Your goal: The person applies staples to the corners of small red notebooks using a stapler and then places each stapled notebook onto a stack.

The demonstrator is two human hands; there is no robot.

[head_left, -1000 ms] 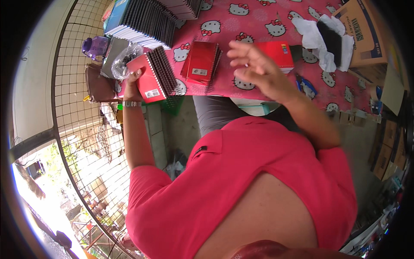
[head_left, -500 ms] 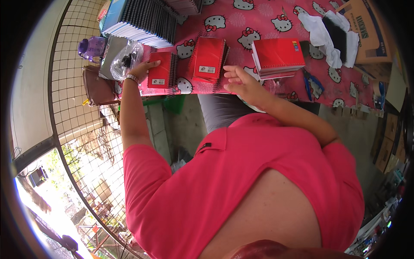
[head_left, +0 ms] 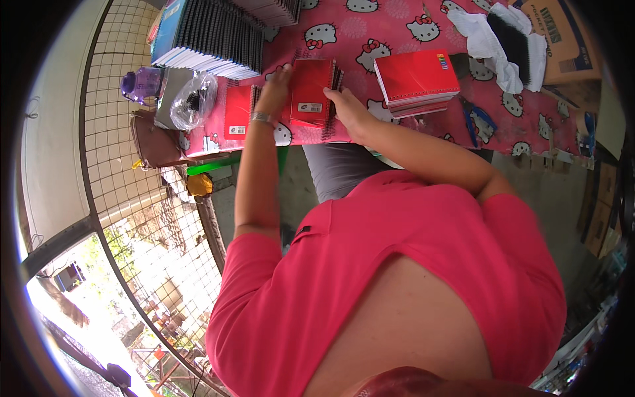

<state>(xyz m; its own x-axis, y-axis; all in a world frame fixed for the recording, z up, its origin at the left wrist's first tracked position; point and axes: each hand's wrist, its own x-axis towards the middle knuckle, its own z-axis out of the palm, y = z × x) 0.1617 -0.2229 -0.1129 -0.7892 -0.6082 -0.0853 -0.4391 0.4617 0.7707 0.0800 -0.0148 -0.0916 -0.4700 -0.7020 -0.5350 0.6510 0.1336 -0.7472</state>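
Pink print-covered table (head_left: 360,83) runs under left hand (head_left: 272,96) and right hand (head_left: 350,116). Cardboard box (head_left: 565,53) well off to the right of the right hand, dark printing on it. Tall stack of spiral-bound notebooks (head_left: 211,40), dark coils, bluish cover, sits beyond and left of the left hand. Thick red notebook stack (head_left: 417,73) lies right of the right hand, apart from it, multicoloured lettering near one corner.

Middle red notebook stack (head_left: 311,83) is between the hands: right of the left hand, left and slightly beyond the right. Long axis points away from the body, roughly along the left forearm; coils on the right hand's side. Both hands about equally near. Right thumb sits at the stack's coil edge; other fingers partly hidden, grip can't be told. Left fingers stretched out, uncurled, by the opposite edge; contact unclear.

Smaller red notebook stack (head_left: 237,109) just left of the left hand. Blue-handled pliers (head_left: 469,122) right of the right hand. White sticker (head_left: 309,107) on middle stack, print too small to read.
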